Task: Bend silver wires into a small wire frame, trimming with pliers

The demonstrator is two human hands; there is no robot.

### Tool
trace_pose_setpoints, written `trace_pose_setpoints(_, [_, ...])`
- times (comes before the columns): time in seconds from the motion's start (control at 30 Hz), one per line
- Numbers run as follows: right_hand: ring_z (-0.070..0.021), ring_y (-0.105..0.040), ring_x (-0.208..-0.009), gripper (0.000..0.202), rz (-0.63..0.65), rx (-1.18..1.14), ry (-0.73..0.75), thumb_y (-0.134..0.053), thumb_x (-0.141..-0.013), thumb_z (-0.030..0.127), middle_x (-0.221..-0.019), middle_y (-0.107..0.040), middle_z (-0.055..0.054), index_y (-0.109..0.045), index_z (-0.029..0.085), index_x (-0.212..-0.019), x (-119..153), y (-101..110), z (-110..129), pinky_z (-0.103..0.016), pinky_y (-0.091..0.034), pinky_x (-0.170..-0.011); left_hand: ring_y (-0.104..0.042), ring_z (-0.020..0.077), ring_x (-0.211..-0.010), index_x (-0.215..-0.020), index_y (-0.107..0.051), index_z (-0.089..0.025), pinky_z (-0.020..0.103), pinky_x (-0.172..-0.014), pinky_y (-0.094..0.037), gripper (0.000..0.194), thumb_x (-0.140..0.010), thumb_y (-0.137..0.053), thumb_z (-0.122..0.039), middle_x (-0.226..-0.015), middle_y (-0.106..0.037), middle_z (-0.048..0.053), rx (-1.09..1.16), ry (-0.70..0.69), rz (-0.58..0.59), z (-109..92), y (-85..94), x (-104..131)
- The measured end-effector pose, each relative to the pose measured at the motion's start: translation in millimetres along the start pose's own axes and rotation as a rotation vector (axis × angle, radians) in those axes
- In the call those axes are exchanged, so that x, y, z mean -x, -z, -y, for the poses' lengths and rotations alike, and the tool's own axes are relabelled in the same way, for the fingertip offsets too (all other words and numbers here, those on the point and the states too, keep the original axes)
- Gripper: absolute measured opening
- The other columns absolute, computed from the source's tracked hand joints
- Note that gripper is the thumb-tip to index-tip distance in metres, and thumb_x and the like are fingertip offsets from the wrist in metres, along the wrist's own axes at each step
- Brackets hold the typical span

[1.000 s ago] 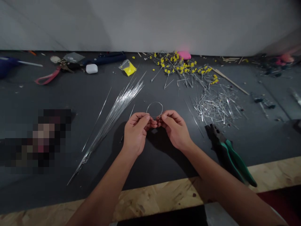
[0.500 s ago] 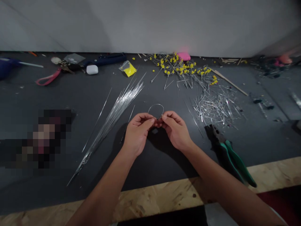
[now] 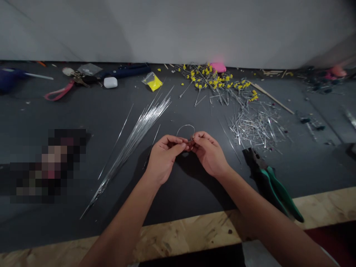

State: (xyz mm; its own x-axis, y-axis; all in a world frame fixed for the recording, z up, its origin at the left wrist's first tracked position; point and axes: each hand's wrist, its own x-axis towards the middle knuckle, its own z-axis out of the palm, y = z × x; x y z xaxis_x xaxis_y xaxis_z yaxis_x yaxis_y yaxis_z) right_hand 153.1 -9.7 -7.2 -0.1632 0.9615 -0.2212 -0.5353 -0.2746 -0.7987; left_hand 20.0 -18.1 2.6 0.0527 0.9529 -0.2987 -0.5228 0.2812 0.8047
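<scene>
A thin silvery wire (image 3: 185,125), bent into a loop, arches up between my two hands. My left hand (image 3: 164,155) pinches one end between thumb and fingers. With thumb and forefinger my right hand (image 3: 209,152) grips the other end, where a small twisted part shows at the fingertips. Both sets of fingertips almost meet, and they hide the lower part of the wire. To the left lies a bundle of long straight wires (image 3: 136,133). Beyond my right hand is a heap of short cut wires (image 3: 254,126).
Green-handled pliers (image 3: 274,185) lie right of my right forearm. At the back are yellow-tipped wire pieces (image 3: 211,79), a yellow packet (image 3: 154,82), a pink lump (image 3: 218,67), a white case (image 3: 110,82) and keys (image 3: 79,79). A wooden stick (image 3: 272,97) lies back right. A blurred-out patch covers something at left.
My left fingertips have shifted slightly right, closer to the right ones. The wire loop remains held in both hands; the whole view has drifted a little.
</scene>
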Motion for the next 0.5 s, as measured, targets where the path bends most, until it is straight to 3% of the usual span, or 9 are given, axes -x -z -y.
trace_pose_setpoints(0.5, [-0.0084, -0.054, -0.064, 0.006, -0.022, 0.036, 0.004, -0.064, -0.074, 0.02, -0.066, -0.057, 0.004, -0.06, 0.02, -0.069, -0.3, 0.6, -1.8, -0.024, -0.044, -0.065, -0.065, 0.0117, -0.081, -0.077, -0.052, -0.015, 0.032, -0.085, -0.05, 0.022, -0.067, -0.07, -0.01, -0.088, -0.066, 0.0, -0.134, 0.021, 0.109, -6.6, 5.6, -0.4])
